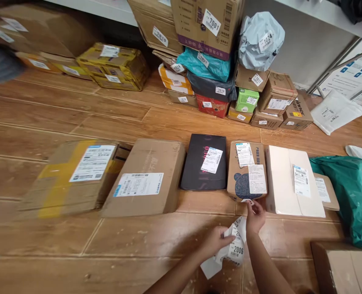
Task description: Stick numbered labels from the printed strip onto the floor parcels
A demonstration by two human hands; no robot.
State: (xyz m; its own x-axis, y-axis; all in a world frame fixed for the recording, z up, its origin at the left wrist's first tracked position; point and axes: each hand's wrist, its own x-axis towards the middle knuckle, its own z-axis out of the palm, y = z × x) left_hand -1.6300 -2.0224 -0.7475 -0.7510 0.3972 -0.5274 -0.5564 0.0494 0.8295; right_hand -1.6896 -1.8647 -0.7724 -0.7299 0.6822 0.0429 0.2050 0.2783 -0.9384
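Note:
My left hand (pixel 219 241) is closed on a curling strip of white number labels (pixel 236 250); one of them reads 2006. My right hand (pixel 255 215) pinches a small white label (pixel 247 201) against the near edge of a brown box with a blue bear print (pixel 244 185). Two larger white stickers lie on top of that box. To its left is a flat black box (pixel 196 171), and to its right a white box (pixel 283 179). Part of the label is hidden by my fingers.
Left in the row are a large brown carton (pixel 150 159) and a yellow-taped carton (pixel 58 183). A green bag (pixel 352 192) and a carton (pixel 346 265) lie at right. Numbered parcels, including a teal bag (pixel 208 67), are stacked behind. A yellow-taped box (pixel 125 67) sits back left.

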